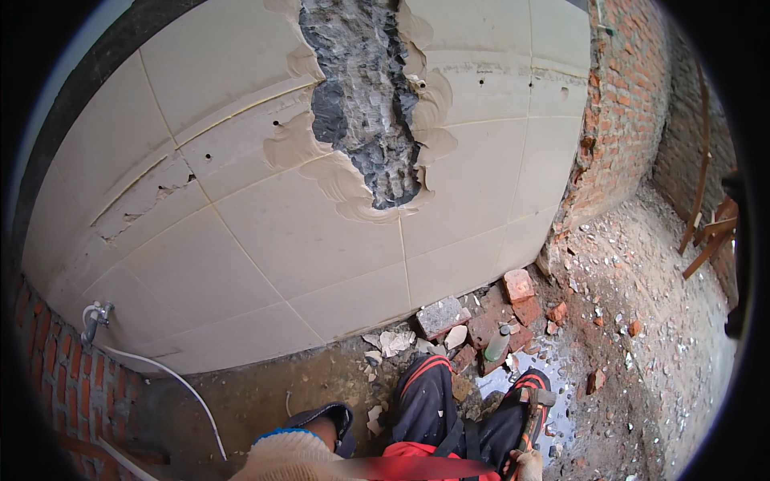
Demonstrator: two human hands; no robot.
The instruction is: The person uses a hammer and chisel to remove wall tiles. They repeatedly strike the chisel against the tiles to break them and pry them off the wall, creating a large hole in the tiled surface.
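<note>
Tiled wall (321, 252); bricks (486, 325), bottle (496, 345) near hammer (538, 399).

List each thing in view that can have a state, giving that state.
Hammer: gripped in the right hand
Tiled wall: broken open in one jagged strip
Bottle: on the bricks, seemingly capped
Bricks: loose, lying beside the wall
White hose: uncoiled, loosely curved
Tap: open or shut unclear
</note>
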